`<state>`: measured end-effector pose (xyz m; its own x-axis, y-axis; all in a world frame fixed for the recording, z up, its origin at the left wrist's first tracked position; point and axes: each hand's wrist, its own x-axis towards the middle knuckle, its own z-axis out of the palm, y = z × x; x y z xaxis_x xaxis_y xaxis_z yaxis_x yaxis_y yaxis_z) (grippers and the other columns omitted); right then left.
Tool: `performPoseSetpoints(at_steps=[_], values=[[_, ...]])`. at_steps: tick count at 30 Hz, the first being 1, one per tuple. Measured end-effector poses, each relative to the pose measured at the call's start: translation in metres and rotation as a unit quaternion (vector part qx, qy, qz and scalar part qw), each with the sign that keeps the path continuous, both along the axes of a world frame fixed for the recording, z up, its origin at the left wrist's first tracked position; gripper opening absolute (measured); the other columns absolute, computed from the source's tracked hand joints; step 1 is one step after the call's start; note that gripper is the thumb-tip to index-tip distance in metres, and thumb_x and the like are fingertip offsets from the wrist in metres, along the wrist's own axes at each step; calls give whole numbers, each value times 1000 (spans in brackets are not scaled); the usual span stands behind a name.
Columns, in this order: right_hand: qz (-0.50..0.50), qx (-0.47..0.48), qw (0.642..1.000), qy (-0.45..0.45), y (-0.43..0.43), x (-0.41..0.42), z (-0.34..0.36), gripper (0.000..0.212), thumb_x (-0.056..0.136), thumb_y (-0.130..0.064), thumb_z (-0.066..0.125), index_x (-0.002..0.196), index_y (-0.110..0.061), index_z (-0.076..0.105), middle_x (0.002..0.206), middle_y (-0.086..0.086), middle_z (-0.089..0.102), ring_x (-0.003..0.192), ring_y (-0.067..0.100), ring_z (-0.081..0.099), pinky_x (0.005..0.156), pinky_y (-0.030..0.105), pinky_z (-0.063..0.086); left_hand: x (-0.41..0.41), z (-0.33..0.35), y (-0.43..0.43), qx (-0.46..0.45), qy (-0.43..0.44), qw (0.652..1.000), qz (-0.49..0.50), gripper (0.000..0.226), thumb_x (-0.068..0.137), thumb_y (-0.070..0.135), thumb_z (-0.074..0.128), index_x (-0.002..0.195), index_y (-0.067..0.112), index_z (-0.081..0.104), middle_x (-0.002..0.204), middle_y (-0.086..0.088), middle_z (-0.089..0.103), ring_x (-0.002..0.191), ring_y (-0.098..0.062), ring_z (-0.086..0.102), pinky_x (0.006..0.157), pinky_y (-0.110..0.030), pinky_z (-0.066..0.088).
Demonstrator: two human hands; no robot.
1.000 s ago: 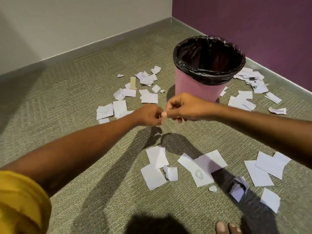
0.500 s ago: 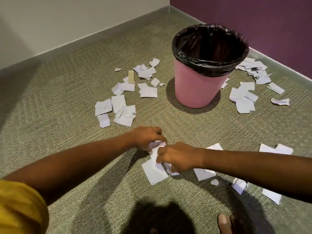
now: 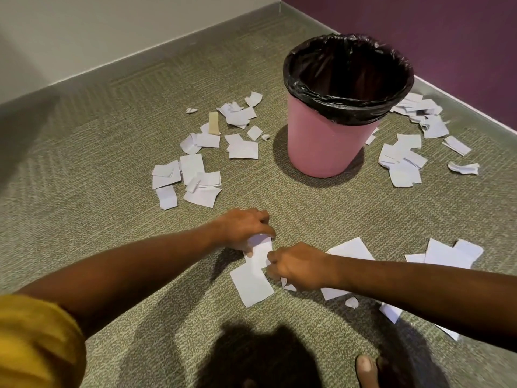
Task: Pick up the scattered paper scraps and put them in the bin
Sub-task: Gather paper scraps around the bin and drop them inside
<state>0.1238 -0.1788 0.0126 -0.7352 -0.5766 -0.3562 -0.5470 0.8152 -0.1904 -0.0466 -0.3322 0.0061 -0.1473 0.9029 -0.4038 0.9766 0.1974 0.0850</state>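
Note:
A pink bin (image 3: pixel 324 147) with a black liner stands on the carpet near the purple wall. White paper scraps lie all around it. My left hand (image 3: pixel 243 228) is down on the floor, its fingers curled round a white scrap (image 3: pixel 260 252). My right hand (image 3: pixel 299 266) is just beside it, fingers curled onto the near edge of the same cluster of scraps. A larger white scrap (image 3: pixel 251 284) lies flat under both hands. Another sheet (image 3: pixel 352 249) lies partly under my right forearm.
Scrap piles lie left of the bin (image 3: pixel 193 175), behind-left of it (image 3: pixel 237 116), and right of it (image 3: pixel 402 161). More sheets (image 3: pixel 450 253) lie at the right. My toes (image 3: pixel 366 371) show at the bottom edge. Walls close off the corner behind the bin.
Both hands dropped from in front of the bin to the carpet and closed on the scraps in front of me. Over the last half second they barely moved.

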Motion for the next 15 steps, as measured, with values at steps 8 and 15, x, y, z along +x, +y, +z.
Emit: performPoseSetpoints(at_steps=[8,15], values=[[-180,-116,975,-62,-8,-8,4,14,95,-30,75,97,-17,72,86,-1,67,72,18,55,55,31,30,0,-1,2,19,7,1000,0,59,86,29,88,134,27,54,130,-1,53,112,-21,59,66,-31,48],[-262,-206,926,-176,-24,-7,1,24,86,-27,87,90,-10,70,71,-4,55,65,14,47,62,33,35,-18,8,-2,26,-105,990,89,27,93,9,73,89,27,54,88,7,60,84,-17,60,67,-35,49]])
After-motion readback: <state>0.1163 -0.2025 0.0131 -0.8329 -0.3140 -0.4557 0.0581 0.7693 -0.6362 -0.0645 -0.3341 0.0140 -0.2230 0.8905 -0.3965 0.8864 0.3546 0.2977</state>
